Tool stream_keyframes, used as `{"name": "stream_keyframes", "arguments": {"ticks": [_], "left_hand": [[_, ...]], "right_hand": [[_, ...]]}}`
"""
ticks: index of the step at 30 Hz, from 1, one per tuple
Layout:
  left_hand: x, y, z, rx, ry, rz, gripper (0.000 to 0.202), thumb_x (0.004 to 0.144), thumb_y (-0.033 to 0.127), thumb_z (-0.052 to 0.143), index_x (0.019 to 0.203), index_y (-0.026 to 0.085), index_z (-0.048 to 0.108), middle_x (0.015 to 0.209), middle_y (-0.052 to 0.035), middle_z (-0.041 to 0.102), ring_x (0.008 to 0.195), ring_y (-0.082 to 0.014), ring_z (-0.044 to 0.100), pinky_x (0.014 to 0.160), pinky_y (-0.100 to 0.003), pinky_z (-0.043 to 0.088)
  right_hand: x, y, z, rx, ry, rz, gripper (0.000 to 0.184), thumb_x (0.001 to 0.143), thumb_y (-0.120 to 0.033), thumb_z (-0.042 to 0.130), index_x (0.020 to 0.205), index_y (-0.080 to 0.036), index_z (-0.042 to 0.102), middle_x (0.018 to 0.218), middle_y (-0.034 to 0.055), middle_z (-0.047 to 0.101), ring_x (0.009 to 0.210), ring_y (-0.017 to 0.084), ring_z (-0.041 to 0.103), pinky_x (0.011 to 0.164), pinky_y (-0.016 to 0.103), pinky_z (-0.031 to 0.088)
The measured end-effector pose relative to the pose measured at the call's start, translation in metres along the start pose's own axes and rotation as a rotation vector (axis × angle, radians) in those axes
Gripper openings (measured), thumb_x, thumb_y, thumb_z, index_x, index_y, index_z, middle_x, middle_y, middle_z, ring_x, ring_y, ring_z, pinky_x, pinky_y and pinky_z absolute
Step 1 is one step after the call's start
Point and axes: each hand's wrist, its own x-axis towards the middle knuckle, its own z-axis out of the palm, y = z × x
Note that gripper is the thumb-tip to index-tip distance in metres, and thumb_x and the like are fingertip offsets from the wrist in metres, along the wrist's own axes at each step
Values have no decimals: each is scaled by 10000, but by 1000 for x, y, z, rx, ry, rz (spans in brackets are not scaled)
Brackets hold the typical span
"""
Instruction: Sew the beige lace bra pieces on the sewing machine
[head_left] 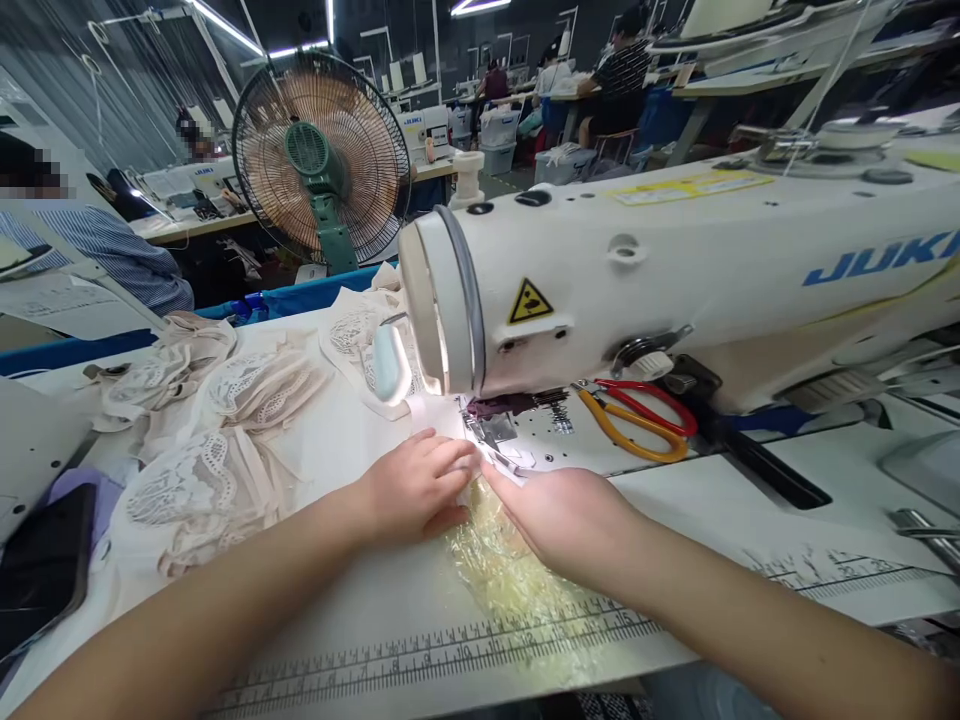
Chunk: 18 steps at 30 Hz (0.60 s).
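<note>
My left hand point(420, 485) is closed, its fingers bent and pressed together on a pale fabric piece point(433, 412) just left of the needle area. My right hand point(566, 515) comes in from the other side, its fingertips closed at the near edge of the same fabric and almost touching the left fingers. Parts of the fabric are hidden under both hands. Above them is the head of a white sewing machine point(555, 290), with its lit needle plate point(499, 428) beyond my fingertips. Beige lace bra pieces point(255, 385) lie in piles to the left.
Scissors with red and orange handles point(637, 430) lie under the machine arm. A ruler strip point(420, 655) runs along the table's front, near shiny yellowish clear tape point(517, 575). A dark phone point(49, 560) lies far left. Behind stand a large fan point(319, 160) and people at other machines.
</note>
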Motion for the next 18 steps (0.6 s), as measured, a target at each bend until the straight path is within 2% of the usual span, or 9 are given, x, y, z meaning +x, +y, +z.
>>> {"name": "stream_keyframes", "arguments": {"ticks": [4,10,15,18], "left_hand": [[0,-4,-3,45,-37,30,242,914,276,405,998,113,563,1121,-134,587,993,-241,521,878,-434,418],[1,-16,-6,74,-74,-21,235,921,240,388,1029,124,561,1154,-117,597,1036,-246,526,916,-454,401],[1,-27,-6,112,-103,-37,253,920,234,376,1041,124,569,1183,-122,593,1038,-254,538,954,-488,376],[2,-32,-6,141,-81,-42,275,928,253,360,1036,126,579,1188,-115,596,1029,-257,546,962,-499,366]], "right_hand": [[3,-2,-4,13,-14,11,879,738,-94,557,1462,-177,65,711,70,662,606,227,619,445,274,337],[9,-6,-13,39,26,38,684,857,-179,458,1459,-162,134,724,103,673,628,247,633,477,297,388],[12,-13,-13,50,114,56,645,860,-207,474,1439,-96,211,675,118,657,611,243,634,497,301,428],[13,-19,-11,50,94,82,682,830,-190,511,1437,-95,215,652,113,650,599,249,629,495,315,436]]}}
